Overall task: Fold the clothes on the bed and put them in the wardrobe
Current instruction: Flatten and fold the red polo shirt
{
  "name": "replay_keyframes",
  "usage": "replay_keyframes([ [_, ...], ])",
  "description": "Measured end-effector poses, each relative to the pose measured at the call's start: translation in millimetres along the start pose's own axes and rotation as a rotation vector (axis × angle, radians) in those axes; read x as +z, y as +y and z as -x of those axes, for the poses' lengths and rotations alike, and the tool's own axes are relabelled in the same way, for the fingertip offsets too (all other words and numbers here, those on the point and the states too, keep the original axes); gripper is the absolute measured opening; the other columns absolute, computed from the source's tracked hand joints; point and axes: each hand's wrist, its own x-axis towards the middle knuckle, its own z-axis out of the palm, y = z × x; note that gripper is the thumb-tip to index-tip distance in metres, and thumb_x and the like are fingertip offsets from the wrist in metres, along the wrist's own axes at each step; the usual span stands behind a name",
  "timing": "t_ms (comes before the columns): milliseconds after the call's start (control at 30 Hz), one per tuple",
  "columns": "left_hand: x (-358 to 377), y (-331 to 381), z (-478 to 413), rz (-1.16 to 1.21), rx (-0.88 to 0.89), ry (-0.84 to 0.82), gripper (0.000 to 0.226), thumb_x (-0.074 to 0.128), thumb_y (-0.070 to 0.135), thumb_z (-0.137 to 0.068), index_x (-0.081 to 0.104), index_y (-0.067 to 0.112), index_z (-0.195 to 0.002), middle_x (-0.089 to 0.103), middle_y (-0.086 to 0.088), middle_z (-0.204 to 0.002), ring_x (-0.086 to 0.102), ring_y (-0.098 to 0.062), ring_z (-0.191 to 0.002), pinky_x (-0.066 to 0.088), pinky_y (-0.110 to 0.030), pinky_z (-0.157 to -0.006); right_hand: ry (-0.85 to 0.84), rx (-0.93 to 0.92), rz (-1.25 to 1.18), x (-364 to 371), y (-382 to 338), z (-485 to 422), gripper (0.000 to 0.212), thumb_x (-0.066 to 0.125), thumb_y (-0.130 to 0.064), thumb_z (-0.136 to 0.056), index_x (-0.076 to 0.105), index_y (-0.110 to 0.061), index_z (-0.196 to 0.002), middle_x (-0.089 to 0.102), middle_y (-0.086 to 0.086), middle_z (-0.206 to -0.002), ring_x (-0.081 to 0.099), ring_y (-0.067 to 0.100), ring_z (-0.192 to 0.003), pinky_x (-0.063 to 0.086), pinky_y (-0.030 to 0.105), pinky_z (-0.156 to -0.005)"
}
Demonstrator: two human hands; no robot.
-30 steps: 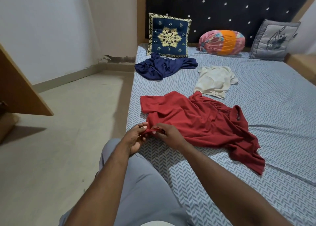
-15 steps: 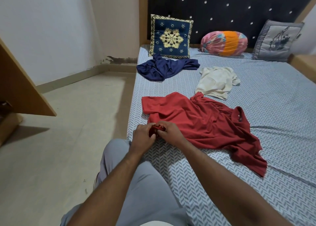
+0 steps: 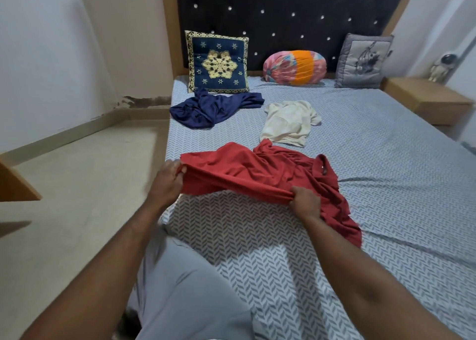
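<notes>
Both forearms are bare and enter from the lower edge, reaching forward. The left arm runs up from the lower left with the wrist near straight. The left grip (image 3: 168, 182) shows its back, fingers (image 3: 180, 171) curled and pinching a hem corner of the red shirt (image 3: 244, 169). The right arm comes from the lower right, angled inward. The right grip (image 3: 305, 203) is knuckles up, fingers folded under and bunching the same hem. The two grips are well apart, the left higher in view than the right, and the hem between them is lifted and taut. A leg (image 3: 180, 288) in grey cloth lies between the arms.
</notes>
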Motion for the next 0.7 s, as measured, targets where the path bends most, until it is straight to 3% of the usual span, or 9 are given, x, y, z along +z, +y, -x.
replay_keyframes([
  [100,0,-6,4,-0.204,0.020,-0.306,0.021,0.050,0.020,-0.082,0.065,0.008,-0.091,0.062,-0.011,-0.090,0.058,-0.029,-0.087,0.042,-0.032,-0.075,0.145,0.195,0.106,-5,52,-2,0.027,0.059,-0.020,-0.081,0.067,-0.020,-0.107,0.060,0.011,-0.110,0.054,0.035,-0.106,0.045,0.045,-0.089],
  [200,12,-4,19,-0.371,-0.059,-0.611,0.017,0.066,0.010,-0.075,0.069,0.016,-0.090,0.067,-0.004,-0.090,0.063,-0.022,-0.086,0.047,-0.024,-0.073,0.271,0.369,-0.037,-10,72,3,0.029,0.051,-0.012,-0.084,0.058,-0.014,-0.112,0.054,0.017,-0.113,0.048,0.038,-0.108,0.045,0.048,-0.084],
  [333,31,-4,35,-0.379,-0.130,-0.752,0.021,0.062,0.002,-0.072,0.062,0.022,-0.070,0.063,0.002,-0.071,0.060,-0.015,-0.072,0.042,-0.014,-0.057,0.286,0.431,-0.262,-18,75,8,0.021,0.046,-0.010,-0.085,0.050,-0.017,-0.105,0.055,0.017,-0.106,0.057,0.040,-0.099,0.043,0.045,-0.077],
  [400,32,-9,37,-0.389,-0.146,-0.723,0.022,0.061,0.003,-0.072,0.055,0.023,-0.068,0.062,0.002,-0.073,0.061,-0.020,-0.077,0.042,-0.020,-0.061,0.271,0.444,-0.336,-21,76,5,0.019,0.047,-0.010,-0.085,0.049,-0.019,-0.101,0.058,0.016,-0.101,0.060,0.039,-0.094,0.043,0.043,-0.077],
  [500,24,-15,29,-0.388,-0.172,-0.555,0.023,0.061,0.004,-0.075,0.060,0.021,-0.090,0.068,-0.011,-0.094,0.064,-0.028,-0.087,0.044,-0.027,-0.069,0.242,0.581,-0.566,-32,77,-9,0.017,0.049,-0.010,-0.086,0.050,-0.018,-0.101,0.059,0.015,-0.097,0.061,0.037,-0.092,0.049,0.042,-0.080],
  [600,7,3,7,-0.305,-0.148,-0.212,0.033,0.057,-0.001,-0.071,0.058,0.022,-0.096,0.067,-0.013,-0.080,0.063,-0.029,-0.073,0.044,-0.031,-0.061,0.327,0.725,-0.841,-60,76,-36,0.017,0.048,-0.015,-0.087,0.052,-0.017,-0.103,0.062,0.018,-0.107,0.064,0.038,-0.093,0.055,0.045,-0.086],
  [700,-11,44,-18,-0.283,-0.052,0.134,0.042,0.053,-0.006,-0.067,0.059,0.020,-0.099,0.060,-0.011,-0.071,0.056,-0.029,-0.066,0.040,-0.032,-0.059,0.514,0.557,-0.720,-95,67,-47,0.025,0.046,-0.008,-0.086,0.054,-0.007,-0.109,0.061,0.024,-0.113,0.057,0.039,-0.107,0.044,0.042,-0.091],
])
